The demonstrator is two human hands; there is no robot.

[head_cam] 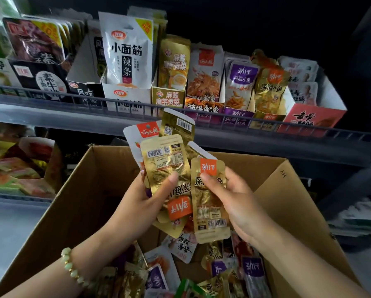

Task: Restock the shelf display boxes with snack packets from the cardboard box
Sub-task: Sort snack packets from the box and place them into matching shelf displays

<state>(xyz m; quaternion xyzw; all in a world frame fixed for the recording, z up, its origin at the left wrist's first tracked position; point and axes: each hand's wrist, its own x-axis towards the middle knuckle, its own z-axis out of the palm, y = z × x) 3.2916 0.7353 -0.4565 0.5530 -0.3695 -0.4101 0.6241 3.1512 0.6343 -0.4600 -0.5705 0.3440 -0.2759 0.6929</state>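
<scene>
Mixed snack packets [158, 274] heaped in the cardboard box [90, 190] suggest restocking is midway: the left hand [141, 203] holds a fan of packets [165, 166] in its grip, the right hand [238, 203] pinches one gold packet [210, 209], both below the part-filled shelf display boxes [126, 97].

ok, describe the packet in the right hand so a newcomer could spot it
Below the shelf, over the open cardboard box, the right hand pinches a gold packet. Its orange logo sits upright on top; the left hand's gold packets show barcodes or an inverted logo.
</scene>
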